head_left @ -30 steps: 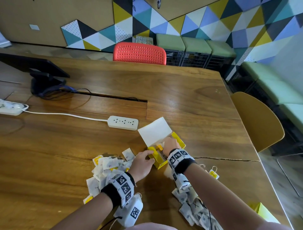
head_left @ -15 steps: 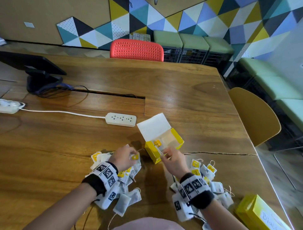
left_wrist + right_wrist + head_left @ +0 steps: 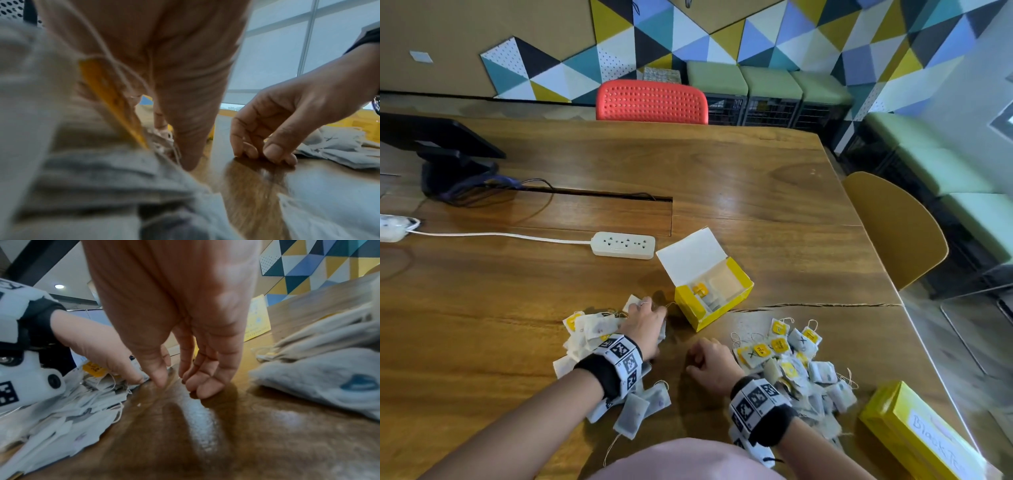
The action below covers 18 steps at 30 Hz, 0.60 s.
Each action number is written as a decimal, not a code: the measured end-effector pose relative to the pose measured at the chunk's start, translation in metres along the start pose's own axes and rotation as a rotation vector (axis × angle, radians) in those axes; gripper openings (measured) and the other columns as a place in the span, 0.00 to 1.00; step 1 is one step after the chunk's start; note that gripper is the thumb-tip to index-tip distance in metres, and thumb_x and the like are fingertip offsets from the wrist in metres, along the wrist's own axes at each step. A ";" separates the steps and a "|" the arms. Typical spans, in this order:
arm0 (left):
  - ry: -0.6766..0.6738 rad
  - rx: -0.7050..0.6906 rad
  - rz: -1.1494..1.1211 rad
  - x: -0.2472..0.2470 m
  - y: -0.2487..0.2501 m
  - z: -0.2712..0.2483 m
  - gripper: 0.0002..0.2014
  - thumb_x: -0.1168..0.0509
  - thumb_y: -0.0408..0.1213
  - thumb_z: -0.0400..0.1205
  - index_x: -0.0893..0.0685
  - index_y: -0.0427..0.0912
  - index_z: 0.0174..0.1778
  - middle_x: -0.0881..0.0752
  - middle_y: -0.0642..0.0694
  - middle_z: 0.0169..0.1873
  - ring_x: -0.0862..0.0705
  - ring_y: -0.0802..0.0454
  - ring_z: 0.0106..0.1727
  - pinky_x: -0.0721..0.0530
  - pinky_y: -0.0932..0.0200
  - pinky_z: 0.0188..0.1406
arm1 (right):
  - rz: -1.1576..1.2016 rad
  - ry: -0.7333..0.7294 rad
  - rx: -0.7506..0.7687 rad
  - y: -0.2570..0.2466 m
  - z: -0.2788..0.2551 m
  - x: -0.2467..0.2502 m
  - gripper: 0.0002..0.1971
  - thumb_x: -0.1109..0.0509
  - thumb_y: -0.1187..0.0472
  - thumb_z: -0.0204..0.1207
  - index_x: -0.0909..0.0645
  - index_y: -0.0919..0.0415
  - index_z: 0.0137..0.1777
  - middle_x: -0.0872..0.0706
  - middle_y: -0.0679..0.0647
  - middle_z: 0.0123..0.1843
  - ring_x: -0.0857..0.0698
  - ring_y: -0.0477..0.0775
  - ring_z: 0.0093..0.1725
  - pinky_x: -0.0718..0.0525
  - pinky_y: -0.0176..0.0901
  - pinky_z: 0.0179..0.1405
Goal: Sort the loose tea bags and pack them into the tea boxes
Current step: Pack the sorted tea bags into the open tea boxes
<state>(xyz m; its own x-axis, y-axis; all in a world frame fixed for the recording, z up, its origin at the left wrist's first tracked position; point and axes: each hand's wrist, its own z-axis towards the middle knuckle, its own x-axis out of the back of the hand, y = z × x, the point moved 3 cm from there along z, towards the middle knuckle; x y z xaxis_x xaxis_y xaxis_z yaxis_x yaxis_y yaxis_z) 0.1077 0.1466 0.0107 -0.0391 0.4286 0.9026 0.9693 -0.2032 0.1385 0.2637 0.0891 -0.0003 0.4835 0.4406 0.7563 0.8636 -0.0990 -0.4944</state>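
An open yellow tea box (image 3: 717,301) with a raised white lid stands mid-table and holds a few bags. One pile of loose tea bags (image 3: 589,329) lies left of it, another pile of tea bags (image 3: 794,363) lies to the right. My left hand (image 3: 650,308) lies palm-down on the left pile, its fingers reaching among the bags and its thumb (image 3: 189,159) touching the wood. A yellow tag (image 3: 111,97) and string pass under the palm. My right hand (image 3: 693,359) rests between the piles with loosely curled fingertips (image 3: 203,389) on the bare table, holding nothing.
A second yellow box (image 3: 914,435), with handwriting on it, lies at the near right table edge. A white power strip (image 3: 623,244) and its cord run behind the open box. A monitor stand (image 3: 448,164) is far left, and chairs stand beyond the table.
My right hand has come out of the open box and dropped back to the table between the piles. My left hand has left the box edge and settled on the left pile.
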 end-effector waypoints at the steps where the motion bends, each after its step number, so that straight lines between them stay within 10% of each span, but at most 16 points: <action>1: 0.019 -0.005 0.017 -0.001 -0.001 -0.001 0.29 0.25 0.35 0.73 0.29 0.45 0.69 0.36 0.39 0.72 0.34 0.37 0.71 0.18 0.45 0.61 | -0.006 -0.003 -0.003 0.000 0.000 -0.001 0.17 0.29 0.56 0.75 0.23 0.58 0.62 0.25 0.50 0.52 0.18 0.56 0.56 0.22 0.43 0.55; 8: 0.069 0.060 -0.224 0.000 -0.012 0.005 0.09 0.37 0.29 0.80 0.22 0.48 0.50 0.26 0.40 0.60 0.23 0.40 0.61 0.19 0.47 0.58 | -0.006 -0.034 0.006 0.000 0.001 0.002 0.15 0.29 0.56 0.76 0.21 0.57 0.61 0.19 0.55 0.59 0.18 0.55 0.56 0.19 0.43 0.57; 11: 0.055 0.061 -0.453 0.013 -0.019 0.003 0.08 0.37 0.31 0.81 0.18 0.48 0.41 0.18 0.48 0.43 0.18 0.47 0.50 0.23 0.63 0.40 | 0.033 -0.053 0.019 -0.003 0.002 0.009 0.13 0.30 0.56 0.77 0.19 0.58 0.60 0.16 0.55 0.58 0.18 0.54 0.57 0.19 0.43 0.57; 18: -0.042 -0.018 -0.901 0.039 -0.027 -0.023 0.08 0.35 0.28 0.80 0.11 0.43 0.47 0.15 0.50 0.35 0.21 0.59 0.33 0.26 0.73 0.28 | 0.330 -0.075 0.110 -0.032 0.004 0.026 0.16 0.29 0.57 0.77 0.21 0.55 0.64 0.13 0.50 0.57 0.13 0.52 0.53 0.14 0.50 0.57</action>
<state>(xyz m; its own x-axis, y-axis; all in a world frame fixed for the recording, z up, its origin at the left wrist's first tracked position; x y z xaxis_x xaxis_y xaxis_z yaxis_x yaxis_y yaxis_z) 0.0743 0.1490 0.0513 -0.7726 0.4639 0.4334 0.5717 0.2116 0.7927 0.2476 0.1069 0.0334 0.7188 0.4656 0.5163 0.6397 -0.1521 -0.7534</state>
